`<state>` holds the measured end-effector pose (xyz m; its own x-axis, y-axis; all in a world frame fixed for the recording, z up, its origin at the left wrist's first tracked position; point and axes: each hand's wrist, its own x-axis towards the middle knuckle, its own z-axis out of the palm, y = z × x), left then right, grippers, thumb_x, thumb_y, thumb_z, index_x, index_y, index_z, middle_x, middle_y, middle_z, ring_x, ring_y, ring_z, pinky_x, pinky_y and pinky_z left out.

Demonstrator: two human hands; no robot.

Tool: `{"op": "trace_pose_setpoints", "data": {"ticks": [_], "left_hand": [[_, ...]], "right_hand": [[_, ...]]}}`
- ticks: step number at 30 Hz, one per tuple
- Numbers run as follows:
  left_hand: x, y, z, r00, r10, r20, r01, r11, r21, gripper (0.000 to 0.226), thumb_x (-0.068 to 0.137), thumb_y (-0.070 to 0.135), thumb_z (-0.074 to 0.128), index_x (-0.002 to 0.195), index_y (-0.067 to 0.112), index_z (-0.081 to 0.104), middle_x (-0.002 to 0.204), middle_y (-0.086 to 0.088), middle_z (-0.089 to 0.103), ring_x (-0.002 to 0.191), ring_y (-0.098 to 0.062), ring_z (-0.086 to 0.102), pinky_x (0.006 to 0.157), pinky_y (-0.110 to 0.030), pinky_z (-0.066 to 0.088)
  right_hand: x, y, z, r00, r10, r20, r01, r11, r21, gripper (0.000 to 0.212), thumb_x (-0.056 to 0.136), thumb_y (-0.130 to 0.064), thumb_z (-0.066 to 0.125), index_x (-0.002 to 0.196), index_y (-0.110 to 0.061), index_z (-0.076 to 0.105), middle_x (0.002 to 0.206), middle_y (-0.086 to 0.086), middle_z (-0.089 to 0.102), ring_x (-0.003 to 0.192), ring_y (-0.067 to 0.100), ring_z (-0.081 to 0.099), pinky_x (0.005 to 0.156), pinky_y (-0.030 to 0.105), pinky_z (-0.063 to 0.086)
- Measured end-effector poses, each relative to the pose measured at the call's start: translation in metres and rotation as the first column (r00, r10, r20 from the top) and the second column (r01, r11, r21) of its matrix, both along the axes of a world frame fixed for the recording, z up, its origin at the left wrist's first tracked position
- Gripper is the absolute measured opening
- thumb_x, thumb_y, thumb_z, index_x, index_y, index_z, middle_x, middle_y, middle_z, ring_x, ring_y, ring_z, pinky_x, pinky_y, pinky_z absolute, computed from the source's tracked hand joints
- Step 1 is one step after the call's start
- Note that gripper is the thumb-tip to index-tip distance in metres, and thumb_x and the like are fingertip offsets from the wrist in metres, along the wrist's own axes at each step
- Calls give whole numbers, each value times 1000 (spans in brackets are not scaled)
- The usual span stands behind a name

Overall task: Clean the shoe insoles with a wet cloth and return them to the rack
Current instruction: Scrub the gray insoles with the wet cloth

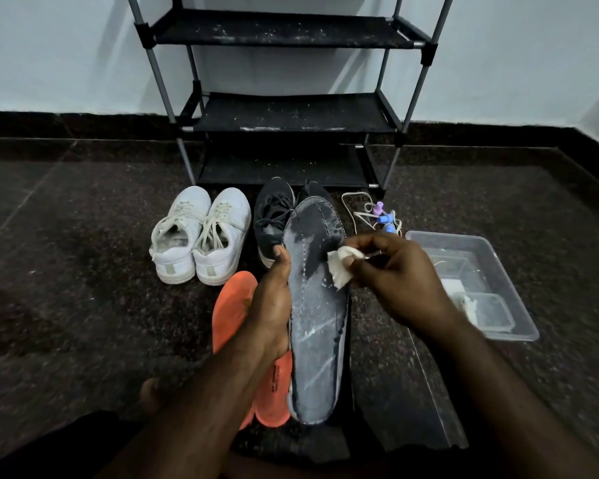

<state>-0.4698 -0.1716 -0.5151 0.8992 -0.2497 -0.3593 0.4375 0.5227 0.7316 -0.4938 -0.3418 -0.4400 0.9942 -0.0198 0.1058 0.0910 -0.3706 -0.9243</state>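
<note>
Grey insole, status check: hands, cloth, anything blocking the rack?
Left hand grips grey insole; right hand pinches white cloth against it. Toe end wet. Shoes on the floor before the rack; shelves bare.

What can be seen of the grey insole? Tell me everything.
The grey insole is long, fabric-faced, with a stitched seam line, frayed edges, whitish streaks and darker wet patches near the toe. It is held lengthwise, toe pointing away. The left hand grips its left edge; the right hand presses a white cloth on it.
</note>
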Motion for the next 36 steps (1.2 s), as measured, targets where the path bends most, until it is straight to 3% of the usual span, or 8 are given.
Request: {"op": "trace_pose_setpoints", "data": {"ticks": [3, 9, 15, 20, 25, 28, 32, 36], "left_hand": [[0, -3, -2, 1000, 5, -4, -5, 1000, 16, 76, 90, 74, 46, 137, 15, 60, 132, -16, 66, 123, -33, 62, 112, -53, 41], [2, -8, -3, 996, 91, 16, -91, 994, 67, 94, 71, 83, 60, 134, 14, 62, 129, -18, 66, 122, -35, 62, 112, -55, 41], [3, -7, 1, 987, 158, -26, -154, 982, 105, 73, 99, 62, 40, 127, -1, 64, 119, -26, 69, 111, -39, 66, 89, -42, 55], [-1, -7, -2, 991, 134, -3, -132, 982, 134, 66, 101, 61, 38, 122, 7, 68, 114, -18, 73, 111, -34, 68, 103, -50, 51], [5, -3, -1, 987, 163, -9, -161, 979, 125, 73, 95, 67, 43, 120, 3, 69, 112, -19, 73, 102, -32, 71, 93, -41, 56], [4, -9, -8, 990, 131, 47, -137, 974, 180, 55, 105, 49, 37, 94, 10, 74, 98, -10, 73, 86, -21, 69, 77, -33, 55], [-6, -22, -19, 980, 93, 177, -139, 952, 271, 45, 106, 42, 40, 94, 16, 75, 101, -3, 76, 107, -22, 68, 95, -39, 52], [-3, -19, -16, 983, 87, 159, -130, 950, 283, 52, 109, 36, 36, 81, 9, 72, 79, -7, 75, 85, -26, 69, 75, -31, 54]], "right_hand": [[0, 2, -5, 970, -33, 240, 134, 898, -420, 17, 85, -13, 72, 98, -25, 72, 93, -15, 69, 84, 1, 62, 74, 11, 45], [-2, 17, -21, 956, 157, 249, 64, 715, -696, 33, 81, -3, 69, 113, -13, 70, 107, 3, 62, 94, 20, 61, 81, 30, 53], [-22, 40, -30, 942, 275, 194, -67, 717, -693, 25, 74, -1, 70, 96, -12, 73, 94, 2, 63, 83, 20, 60, 74, 29, 52], [-8, 33, -27, 956, 106, 272, 99, 758, -644, 27, 82, -4, 66, 108, -10, 72, 104, 8, 64, 90, 26, 63, 79, 35, 55], [-29, 48, -32, 960, 201, 194, -51, 809, -586, 28, 80, -6, 62, 105, -13, 73, 102, 5, 66, 91, 21, 64, 82, 26, 49], [-21, 49, -30, 948, 190, 255, -10, 819, -574, 25, 82, -9, 61, 104, -9, 73, 96, 7, 65, 85, 25, 63, 75, 33, 52], [5, 40, -26, 937, 26, 347, 199, 779, -594, 22, 85, -6, 64, 105, -2, 72, 98, 13, 63, 85, 28, 62, 75, 29, 53], [-11, 41, -29, 956, 140, 256, 47, 793, -608, 27, 80, -6, 62, 104, -11, 74, 93, 7, 63, 81, 24, 62, 75, 24, 47]]}}
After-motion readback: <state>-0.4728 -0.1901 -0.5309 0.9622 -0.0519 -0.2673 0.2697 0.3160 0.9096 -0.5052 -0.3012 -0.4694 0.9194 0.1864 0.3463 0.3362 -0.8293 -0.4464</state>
